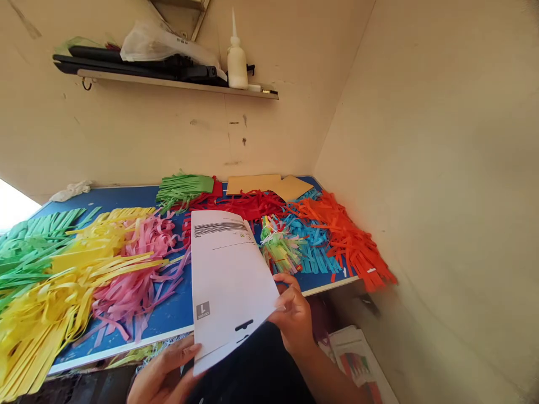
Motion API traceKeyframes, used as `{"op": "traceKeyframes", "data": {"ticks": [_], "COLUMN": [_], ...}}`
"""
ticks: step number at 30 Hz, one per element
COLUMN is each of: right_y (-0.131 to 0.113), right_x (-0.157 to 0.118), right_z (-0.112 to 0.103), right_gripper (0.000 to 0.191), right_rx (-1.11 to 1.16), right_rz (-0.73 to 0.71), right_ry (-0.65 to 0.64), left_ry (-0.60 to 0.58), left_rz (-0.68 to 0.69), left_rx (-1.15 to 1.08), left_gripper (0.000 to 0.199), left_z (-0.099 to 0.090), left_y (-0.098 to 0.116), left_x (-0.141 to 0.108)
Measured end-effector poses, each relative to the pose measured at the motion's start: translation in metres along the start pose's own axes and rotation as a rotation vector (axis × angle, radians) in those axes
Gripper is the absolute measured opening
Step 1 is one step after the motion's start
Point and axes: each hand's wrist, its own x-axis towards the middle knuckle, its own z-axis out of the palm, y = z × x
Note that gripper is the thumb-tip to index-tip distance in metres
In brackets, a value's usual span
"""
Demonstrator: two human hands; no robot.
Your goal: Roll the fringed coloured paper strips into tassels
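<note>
A white printed card (231, 280) with a barcode, a dark square marked 1 and a hang-hole slot is held up in front of me. At least one more sheet with a slot shows behind its lower edge. My left hand (166, 367) pinches the lower left corner, thumb on top. On the right edge, my right hand (295, 314) is closed with thumb and fingers around the card. Just behind it on the blue table lies a tied bundle of multicoloured paper strips (282, 249), partly hidden by the card.
Cut paper fringes cover much of the blue table (172, 303): green, yellow (37, 342), pink (138, 264), red, blue (309, 233) and orange (349, 241). Tan sheets (252, 184) lie at the back. Above, a wall shelf (168, 82) holds a white nozzle bottle (237, 64). Printed sheets (357, 359) sit below right.
</note>
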Motion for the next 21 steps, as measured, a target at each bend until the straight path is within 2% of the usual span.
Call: {"op": "traceKeyframes", "data": {"ticks": [3, 5, 7, 10, 15, 21], "right_y": [0.009, 0.013, 0.017, 0.020, 0.021, 0.020], "right_x": [-0.009, -0.015, -0.020, -0.022, -0.019, -0.019], "right_z": [0.007, 0.014, 0.021, 0.029, 0.036, 0.035], "right_gripper": [0.031, 0.042, 0.049, 0.051, 0.056, 0.058], "right_rx": [0.061, 0.186, 0.287, 0.337, 0.321, 0.287], "right_rz": [0.094, 0.207, 0.309, 0.402, 0.422, 0.425], "right_ry": [0.052, 0.082, 0.139, 0.238, 0.348, 0.350], "left_ry": [0.046, 0.043, 0.042, 0.037, -0.022, 0.026], "left_rz": [-0.030, -0.040, -0.007, 0.076, 0.219, 0.185], "left_rx": [0.071, 0.080, 0.100, 0.133, 0.077, 0.087], "left_gripper": [0.007, 0.008, 0.010, 0.013, 0.013, 0.007], "left_z": [0.017, 0.029, 0.038, 0.045, 0.049, 0.055], "left_y": [0.000, 0.000, -0.002, -0.006, 0.003, 0.017], "left_x": [-0.002, -0.007, -0.013, -0.021, -0.013, -0.003]}}
